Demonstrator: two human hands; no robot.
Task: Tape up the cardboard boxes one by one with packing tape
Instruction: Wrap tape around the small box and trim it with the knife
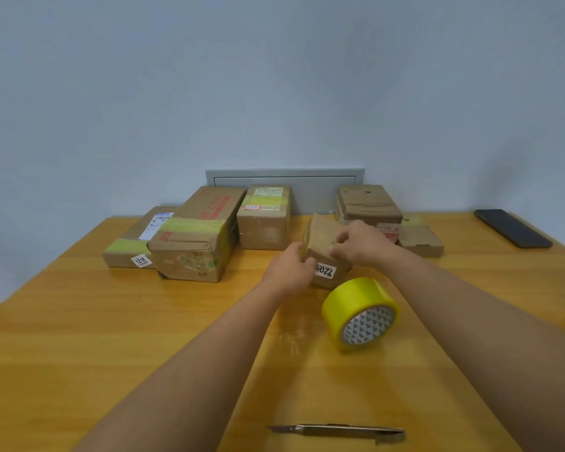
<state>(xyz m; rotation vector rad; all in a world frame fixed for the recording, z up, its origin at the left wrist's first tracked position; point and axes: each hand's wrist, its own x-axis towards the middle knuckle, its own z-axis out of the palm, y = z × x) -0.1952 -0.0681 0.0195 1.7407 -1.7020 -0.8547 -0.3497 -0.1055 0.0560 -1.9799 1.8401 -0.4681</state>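
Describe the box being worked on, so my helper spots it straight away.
On the wooden table, in front of the row of boxes by the wall, sits a small cardboard box between the left hand and right hand. It alone has a raised flap and no yellow tape.

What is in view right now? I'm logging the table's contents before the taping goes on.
Small box: one, brown, table centre, flap raised.
Taped boxes: three, brown with yellow tape, back left.
Other boxes: two, brown, back right, stacked.
Tape roll: one, yellow, near the small box.
Utility knife: one, metal, near edge.
Phone: one, black, far right.
Table: one, yellow wood.
Left hand: grips the raised flap.
Right hand: holds the box top.
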